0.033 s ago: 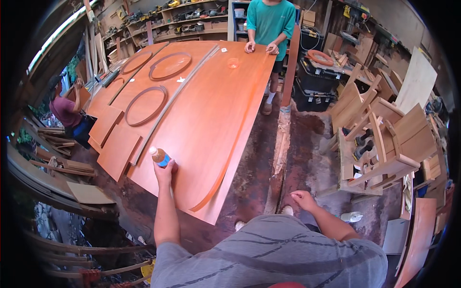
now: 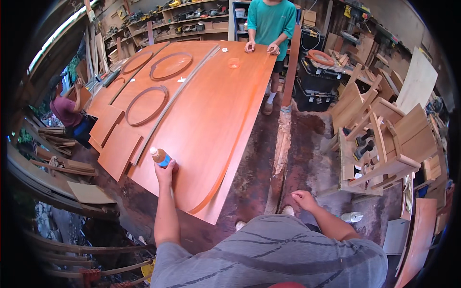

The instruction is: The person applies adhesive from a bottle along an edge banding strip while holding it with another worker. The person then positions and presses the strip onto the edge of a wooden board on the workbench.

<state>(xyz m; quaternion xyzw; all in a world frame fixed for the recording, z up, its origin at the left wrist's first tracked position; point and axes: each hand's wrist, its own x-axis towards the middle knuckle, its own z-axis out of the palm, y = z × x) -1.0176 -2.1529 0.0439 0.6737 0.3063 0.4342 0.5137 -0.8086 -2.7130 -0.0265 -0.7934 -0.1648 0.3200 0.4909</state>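
Observation:
My left hand (image 2: 164,169) is closed around a bottle (image 2: 160,158) with a blue label and brownish contents, over the near part of a large orange-brown wooden sheet (image 2: 201,120). A long thin strip (image 2: 168,113) lies along the sheet, with coiled dark bands (image 2: 146,121) and two smaller boards (image 2: 117,151) to its left. A curved orange band (image 2: 216,189) runs near the right edge. My right hand (image 2: 301,198) hangs off to the right of the sheet, above the floor, its fingers loosely curled with nothing visible in them.
A person in a teal shirt (image 2: 269,21) stands at the far edge, both hands on the sheet; another person (image 2: 67,108) holds a board at left. Stacked black cases (image 2: 314,81), wooden furniture pieces (image 2: 379,139), a floor beam (image 2: 281,153) and a white container (image 2: 350,217) are to the right.

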